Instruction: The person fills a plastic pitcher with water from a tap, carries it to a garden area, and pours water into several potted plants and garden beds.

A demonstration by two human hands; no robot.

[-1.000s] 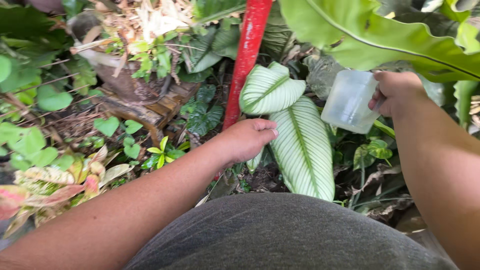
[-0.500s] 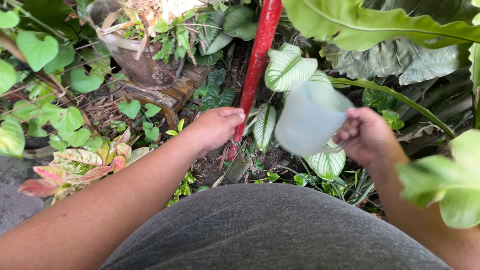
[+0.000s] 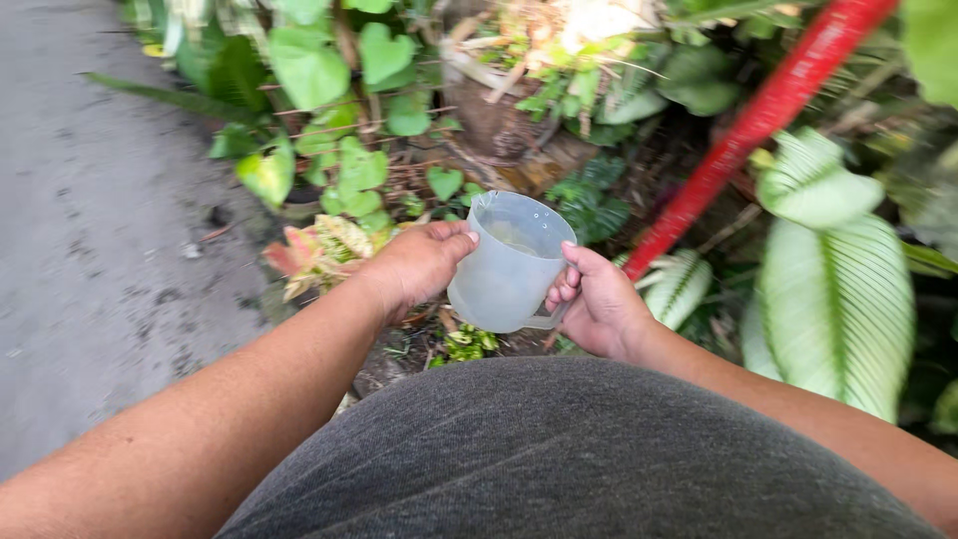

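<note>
Translucent plastic jug [image 3: 509, 265] now sits before the belly, right hand [image 3: 599, 304] gripping its handle, left hand [image 3: 419, 262] newly closed against its side, off the striped leaf [image 3: 838, 289].

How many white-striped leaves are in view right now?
3. A rounded leaf right of the red pole, a long leaf below it, and a small leaf beside the right hand. More may hide behind foliage.
</note>
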